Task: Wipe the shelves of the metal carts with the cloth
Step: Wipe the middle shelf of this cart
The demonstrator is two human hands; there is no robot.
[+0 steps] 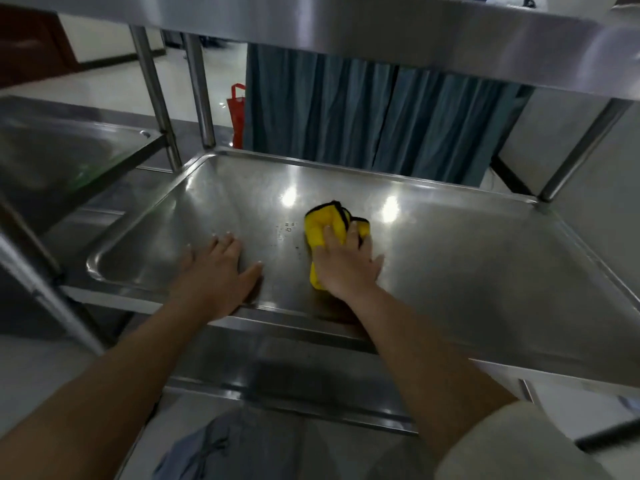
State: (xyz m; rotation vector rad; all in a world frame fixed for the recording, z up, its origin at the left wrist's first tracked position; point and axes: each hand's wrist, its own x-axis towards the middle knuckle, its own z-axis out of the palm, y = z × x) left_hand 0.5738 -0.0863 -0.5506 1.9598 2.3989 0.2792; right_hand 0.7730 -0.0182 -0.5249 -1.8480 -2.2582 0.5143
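A folded yellow cloth [323, 225] with a dark edge lies on the middle shelf [467, 258] of a stainless steel cart. My right hand [346, 268] presses down on the cloth, fingers spread over it, near the shelf's centre front. My left hand [216, 271] rests flat on the bare metal to the left of the cloth, fingers apart, holding nothing. A few water drops [287, 228] sit on the metal just left of the cloth. The cart's top shelf [381, 26] hangs overhead and a lower shelf [294, 386] shows below my arms.
A second metal cart [69, 150] stands close on the left. Upright posts [204, 91] rise at the shelf's back left corner and one [581, 150] at the back right. A teal curtain [363, 112] and a red bag [237, 112] are behind the cart.
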